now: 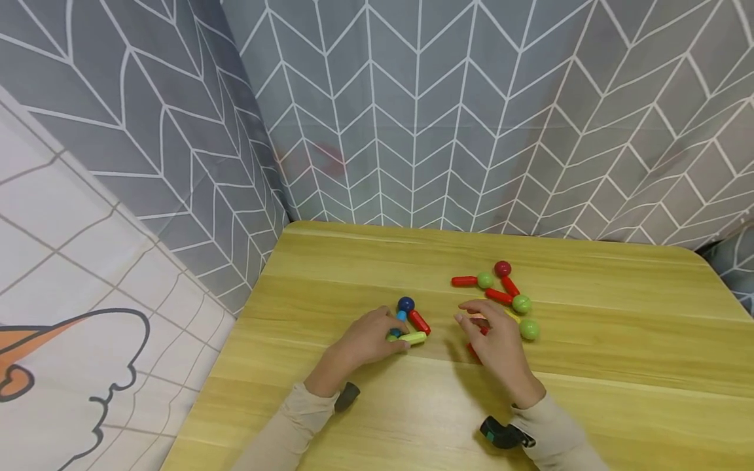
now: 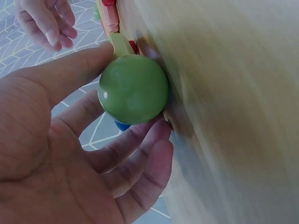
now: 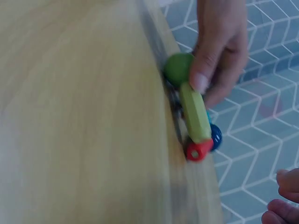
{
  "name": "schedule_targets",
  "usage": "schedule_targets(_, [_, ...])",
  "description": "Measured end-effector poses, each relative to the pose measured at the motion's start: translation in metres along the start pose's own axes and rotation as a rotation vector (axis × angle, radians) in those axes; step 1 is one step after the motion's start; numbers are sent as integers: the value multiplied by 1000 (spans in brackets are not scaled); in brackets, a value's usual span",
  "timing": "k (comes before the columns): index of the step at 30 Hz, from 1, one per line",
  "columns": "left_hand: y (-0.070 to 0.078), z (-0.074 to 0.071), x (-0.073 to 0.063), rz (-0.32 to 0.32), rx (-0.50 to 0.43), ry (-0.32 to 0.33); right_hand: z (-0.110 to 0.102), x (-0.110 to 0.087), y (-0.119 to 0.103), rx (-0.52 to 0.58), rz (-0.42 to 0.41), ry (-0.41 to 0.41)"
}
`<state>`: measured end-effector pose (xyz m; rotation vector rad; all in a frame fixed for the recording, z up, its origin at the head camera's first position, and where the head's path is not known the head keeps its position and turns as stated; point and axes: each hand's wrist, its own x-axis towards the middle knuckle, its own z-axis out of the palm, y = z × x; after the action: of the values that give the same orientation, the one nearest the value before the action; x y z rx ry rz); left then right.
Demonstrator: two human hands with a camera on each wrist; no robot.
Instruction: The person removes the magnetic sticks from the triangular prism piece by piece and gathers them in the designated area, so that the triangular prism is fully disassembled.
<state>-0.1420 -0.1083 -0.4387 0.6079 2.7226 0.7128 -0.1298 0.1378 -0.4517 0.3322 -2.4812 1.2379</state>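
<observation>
My left hand [image 1: 368,337] pinches a yellow-green rod [image 1: 414,337] near a green ball [image 2: 134,89] at its end, thumb on the rod and fingers curled behind. Beyond these fingers lie a blue rod [image 1: 401,316], a dark blue ball [image 1: 406,303] and a red rod [image 1: 419,322], grouped closely with the held rod. My right hand [image 1: 499,340] hovers at the right with loosely bent fingers and nothing visible between them. Beneath it another red rod [image 1: 474,354] is partly hidden, and a second green ball [image 1: 529,329] lies beside the knuckles.
Beyond the right hand lie more pieces: a dark red ball [image 1: 502,269], green balls [image 1: 485,280] and several red rods [image 1: 464,281]. All rest on a wooden table [image 1: 353,261]. A grey patterned curtain [image 1: 412,131] hangs behind its far edge. Each wrist carries a black device [image 1: 501,433].
</observation>
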Motion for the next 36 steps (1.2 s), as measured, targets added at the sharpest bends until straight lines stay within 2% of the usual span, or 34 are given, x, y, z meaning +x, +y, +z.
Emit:
schedule_targets(9, [2, 2, -1, 23, -47, 10, 29, -1, -6, -11, 0, -111])
schedule_targets(14, [5, 2, 1, 49, -41, 15, 40, -3, -6, -28, -16, -113])
schedule_targets(17, [6, 1, 0, 50, -53, 27, 46, -4, -7, -63, 4, -118])
schedule_targets(20, [6, 1, 1, 51, -81, 42, 51, -4, -9, -86, 43, -139])
schedule_targets(25, [6, 2, 4, 50, -72, 57, 56, -3, -10, -115, 72, -173])
schedule_targets(36, [5, 2, 5, 13, -108, 49, 59, -1, -12, -165, 69, -198])
